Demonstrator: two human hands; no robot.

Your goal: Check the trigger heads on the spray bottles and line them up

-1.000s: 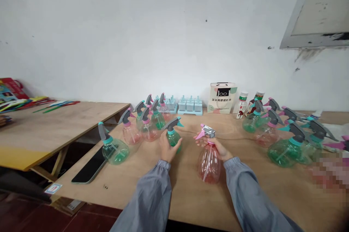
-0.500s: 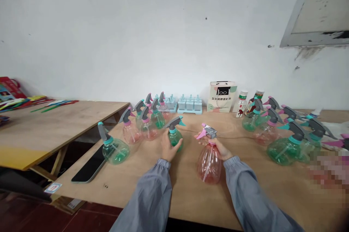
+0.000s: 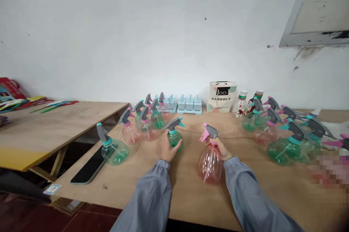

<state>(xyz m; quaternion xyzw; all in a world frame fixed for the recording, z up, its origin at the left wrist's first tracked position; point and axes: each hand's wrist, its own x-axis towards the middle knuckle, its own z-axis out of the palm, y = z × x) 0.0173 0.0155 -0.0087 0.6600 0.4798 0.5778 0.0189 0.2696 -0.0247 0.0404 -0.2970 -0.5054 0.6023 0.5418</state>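
My right hand (image 3: 220, 147) is wrapped round the neck of a pink spray bottle (image 3: 209, 164), its fingers at the pink trigger below the grey head. The bottle stands upright with a clear tube showing inside. To the left, my left hand (image 3: 168, 146) is curved round a green spray bottle (image 3: 176, 137), thumb on the near side of its body. Its grey head has a turquoise nozzle and collar. Another green spray bottle (image 3: 116, 154) stands to the left of that hand, and several pink and green ones are grouped behind it.
A black phone (image 3: 88, 168) lies at the table's left. More spray bottles (image 3: 282, 150) crowd the right side. Along the wall stand pale blue ice-pop moulds (image 3: 190, 106), a paper bag (image 3: 221, 103) and two labelled bottles (image 3: 241, 104). A second table (image 3: 62, 121) holds coloured strips.
The pink trigger has moved in toward the bottle's neck under my right fingers, and the spray head has tipped slightly. My left hand and the green bottle stay in place.
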